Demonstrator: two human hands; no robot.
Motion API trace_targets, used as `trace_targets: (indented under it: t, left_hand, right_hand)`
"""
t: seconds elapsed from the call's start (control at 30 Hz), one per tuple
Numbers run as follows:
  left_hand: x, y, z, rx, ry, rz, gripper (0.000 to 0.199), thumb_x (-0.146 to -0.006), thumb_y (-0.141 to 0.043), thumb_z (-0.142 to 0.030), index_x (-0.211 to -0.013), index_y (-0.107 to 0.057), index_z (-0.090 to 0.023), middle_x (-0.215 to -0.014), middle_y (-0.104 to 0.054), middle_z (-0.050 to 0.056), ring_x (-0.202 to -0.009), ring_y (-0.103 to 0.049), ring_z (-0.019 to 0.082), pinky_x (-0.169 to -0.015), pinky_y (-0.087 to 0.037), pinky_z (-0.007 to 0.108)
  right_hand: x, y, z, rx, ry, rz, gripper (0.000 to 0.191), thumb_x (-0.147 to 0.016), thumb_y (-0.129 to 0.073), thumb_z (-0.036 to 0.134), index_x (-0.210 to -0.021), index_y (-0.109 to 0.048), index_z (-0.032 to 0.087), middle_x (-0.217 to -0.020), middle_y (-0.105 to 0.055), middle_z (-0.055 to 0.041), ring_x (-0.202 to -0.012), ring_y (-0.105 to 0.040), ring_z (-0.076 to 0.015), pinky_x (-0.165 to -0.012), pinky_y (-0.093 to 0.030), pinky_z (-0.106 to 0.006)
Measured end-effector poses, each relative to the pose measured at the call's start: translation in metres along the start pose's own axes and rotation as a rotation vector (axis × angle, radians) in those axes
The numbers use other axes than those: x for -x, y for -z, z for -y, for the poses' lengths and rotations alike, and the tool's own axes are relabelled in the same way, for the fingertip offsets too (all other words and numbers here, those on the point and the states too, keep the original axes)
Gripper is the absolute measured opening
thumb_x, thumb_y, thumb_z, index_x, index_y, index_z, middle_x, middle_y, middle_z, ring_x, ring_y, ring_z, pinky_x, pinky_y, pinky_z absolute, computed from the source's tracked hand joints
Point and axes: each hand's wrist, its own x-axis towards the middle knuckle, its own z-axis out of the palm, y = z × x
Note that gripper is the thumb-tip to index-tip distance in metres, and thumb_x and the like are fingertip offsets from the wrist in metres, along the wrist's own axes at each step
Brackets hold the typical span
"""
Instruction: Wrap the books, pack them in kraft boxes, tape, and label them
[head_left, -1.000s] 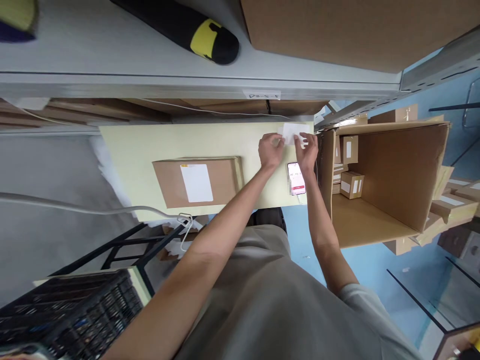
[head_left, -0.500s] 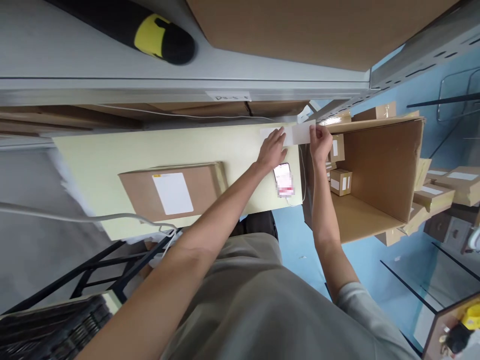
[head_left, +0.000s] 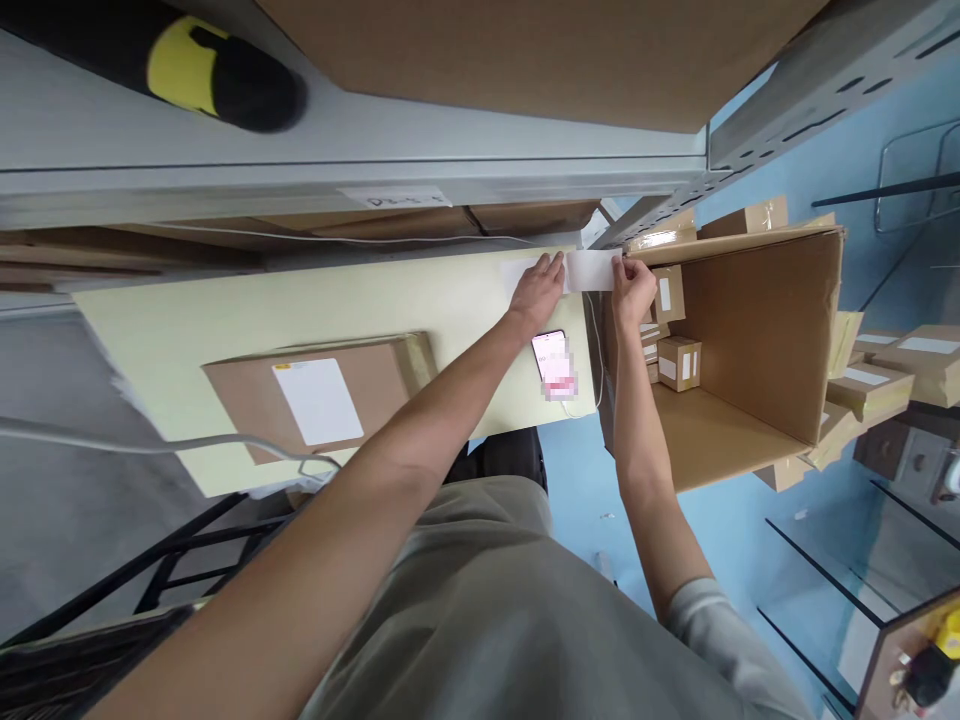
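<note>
Tabletop [head_left: 375, 300] is done up in pale yellow, paper strip [head_left: 592, 271] in plain white, flat carton [head_left: 386, 383] in plain old brown, floor [head_left: 577, 480] in light blue.

The strip [head_left: 595, 271] looks smooth paper, the labelled box [head_left: 375, 385] matt cardboard

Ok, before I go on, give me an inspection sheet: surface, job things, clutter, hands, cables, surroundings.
Surface: pale table, bare between carton and strip.
Job things: white strip, right end past the table's edge.
Clutter: carton and phone on the table.
Hands: left hand laid on the strip; right hand pinching its right end.
Cables: thin one by the phone, thick one at lower left.
Surroundings: open box at right, small boxes inside; shelf beyond.
</note>
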Motion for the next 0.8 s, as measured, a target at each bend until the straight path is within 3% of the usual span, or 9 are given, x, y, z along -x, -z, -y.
trace_targets:
  t: [0.2,0.4,0.57,0.67,0.73,0.8]
  left_hand:
    - [-0.004,0.000,-0.001,0.007,0.000,-0.001,0.069,-0.103,-0.058,-0.020,-0.172,-0.056,-0.013,-0.187,-0.039,0.018,-0.178,-0.028,0.041,-0.145,-0.030,0.062]
    - [-0.007,0.001,0.000,0.054,0.030,-0.002,0.069,-0.103,-0.055,-0.016,-0.171,-0.056,-0.011,-0.186,-0.042,0.017,-0.178,-0.028,0.038,-0.145,-0.031,0.057]
    - [0.002,0.011,-0.019,0.142,0.026,-0.050,0.064,-0.100,-0.075,-0.034,-0.161,-0.067,-0.013,-0.188,-0.037,0.018,-0.179,-0.025,0.040,-0.149,-0.022,0.054]
    - [0.035,0.021,-0.048,0.301,0.076,-0.195,0.054,-0.106,-0.072,-0.048,-0.151,-0.073,-0.018,-0.183,-0.048,0.016,-0.176,-0.034,0.037,-0.147,-0.026,0.052]
    - [0.073,0.028,-0.068,0.556,0.171,-0.222,0.054,-0.115,-0.055,-0.063,-0.138,-0.078,-0.020,-0.160,-0.071,0.017,-0.158,-0.061,0.035,-0.136,-0.046,0.053]
    - [0.120,0.038,-0.079,0.912,0.263,-0.195,0.073,-0.112,-0.044,-0.081,-0.124,-0.080,-0.019,-0.130,-0.083,0.018,-0.130,-0.079,0.034,-0.115,-0.064,0.049]
  right_hand:
    - [0.016,0.004,-0.005,0.061,-0.060,-0.074,0.048,-0.112,-0.056,0.060,-0.099,-0.079,0.020,-0.101,-0.085,-0.0107,-0.100,-0.078,-0.0282,-0.097,-0.062,-0.040]
    - [0.042,0.029,-0.020,0.097,-0.115,-0.284,0.049,-0.114,-0.054,0.056,-0.101,-0.080,0.017,-0.101,-0.084,-0.0114,-0.096,-0.078,-0.0271,-0.093,-0.063,-0.040]
    - [0.073,0.055,-0.007,0.070,-0.049,-0.374,0.058,-0.115,-0.047,0.066,-0.103,-0.080,0.020,-0.098,-0.082,-0.0076,-0.094,-0.078,-0.0247,-0.091,-0.066,-0.040]
    - [0.106,0.055,0.020,0.057,0.007,-0.348,0.055,-0.116,-0.047,0.068,-0.108,-0.081,0.025,-0.104,-0.081,-0.0076,-0.100,-0.078,-0.0259,-0.098,-0.067,-0.046]
    - [0.133,0.048,0.040,0.072,0.094,-0.264,0.051,-0.115,-0.051,0.068,-0.107,-0.082,0.029,-0.109,-0.081,-0.0092,-0.104,-0.078,-0.0275,-0.101,-0.066,-0.050]
    - [0.164,0.036,0.059,0.107,0.236,-0.143,0.046,-0.114,-0.057,0.066,-0.101,-0.082,0.030,-0.110,-0.082,-0.0111,-0.105,-0.078,-0.0287,-0.100,-0.066,-0.050]
